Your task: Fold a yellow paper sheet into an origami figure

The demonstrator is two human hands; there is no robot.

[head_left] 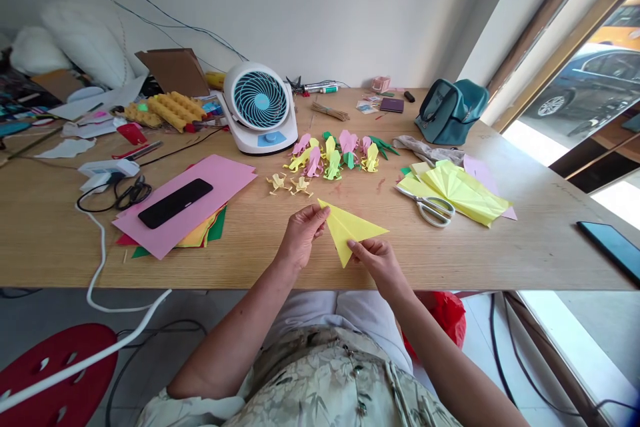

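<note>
A sheet of yellow paper [354, 224], folded into a triangular shape with a crease, is held up between my two hands over the front of the table. My left hand [303, 233] pinches its upper left corner between thumb and fingers. Lower down, my right hand [376, 259] grips the bottom edge, thumb on top. Just beyond the paper stand several folded paper figures [333, 159] in pink, yellow and green. Two small cream paper figures [301, 185] sit closest to my left hand. To the right lie scissors [434, 209] with white handles.
A white fan [261, 107] stands behind the figures. At left, a black phone [175, 203] rests on pink paper [220, 177]. Creased yellow paper [465, 193] lies right, below a teal bag [453, 112]. Another phone [610, 247] is at the right edge. A white cable [100, 267] hangs off the front.
</note>
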